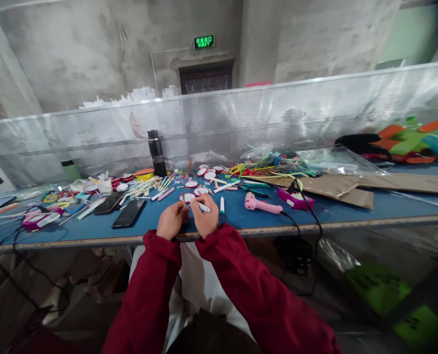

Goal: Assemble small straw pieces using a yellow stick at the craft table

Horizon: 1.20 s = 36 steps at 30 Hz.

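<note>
My right hand (207, 219) is closed around a white marker (204, 207). Close beside it, over the table's front edge, my left hand (170, 220) pinches something small and thin, too small to name. Just beyond my fingers lie round white discs with red rims (201, 191), one of them partly covered by my hands. A capped white marker (222, 205) with a green end rests right of my right hand. Left of my left hand is a black phone (129, 213) lying flat.
A pink glue gun (262, 204) and a purple device (296, 199) with black cables lie to the right. Behind are a black flask (156, 153), wooden sticks (145, 187) and a heap of coloured strands (274, 165). A perforated metal panel (219, 123) borders the blue table (237, 222).
</note>
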### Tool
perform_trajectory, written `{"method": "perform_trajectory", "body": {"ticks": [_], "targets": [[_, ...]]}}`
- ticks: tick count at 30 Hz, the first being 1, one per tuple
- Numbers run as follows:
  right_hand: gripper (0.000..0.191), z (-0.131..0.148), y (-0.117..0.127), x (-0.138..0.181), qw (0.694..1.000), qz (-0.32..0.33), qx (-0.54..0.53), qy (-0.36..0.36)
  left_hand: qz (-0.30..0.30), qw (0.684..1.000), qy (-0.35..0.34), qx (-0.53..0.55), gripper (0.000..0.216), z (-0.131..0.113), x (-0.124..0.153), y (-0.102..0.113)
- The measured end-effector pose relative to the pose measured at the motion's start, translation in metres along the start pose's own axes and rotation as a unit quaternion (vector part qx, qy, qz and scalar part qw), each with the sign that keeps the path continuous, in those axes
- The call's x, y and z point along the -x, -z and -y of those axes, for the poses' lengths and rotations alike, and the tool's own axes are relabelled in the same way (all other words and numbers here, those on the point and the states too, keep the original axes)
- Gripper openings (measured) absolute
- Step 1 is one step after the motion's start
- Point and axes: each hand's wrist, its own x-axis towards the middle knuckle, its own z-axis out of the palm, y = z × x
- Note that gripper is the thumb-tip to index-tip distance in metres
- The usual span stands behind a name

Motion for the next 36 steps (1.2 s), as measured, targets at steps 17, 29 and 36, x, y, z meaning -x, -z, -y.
{"method": "perform_trajectory", "body": {"ticks": [17,29,36], "targets": [[0.018,0.0013,0.0002,0.0000,1.000,0.015,-0.012,0.009,-0.007,1.000,-0.007,-0.002,0.032,0.0078,-0.0030,-0.0027],[0.018,0.0011,-0.0005,0.0005,1.000,0.016,-0.012,-0.001,-0.008,1.000,-0.007,-0.010,0.032,0.0067,-0.0022,-0.0018],[0.018,0.0012,-0.0009,0.0006,1.000,0.017,-0.019,0.000,-0.003,1.000,0.005,-0.012,0.032,0.0029,-0.0014,-0.0005]]}}
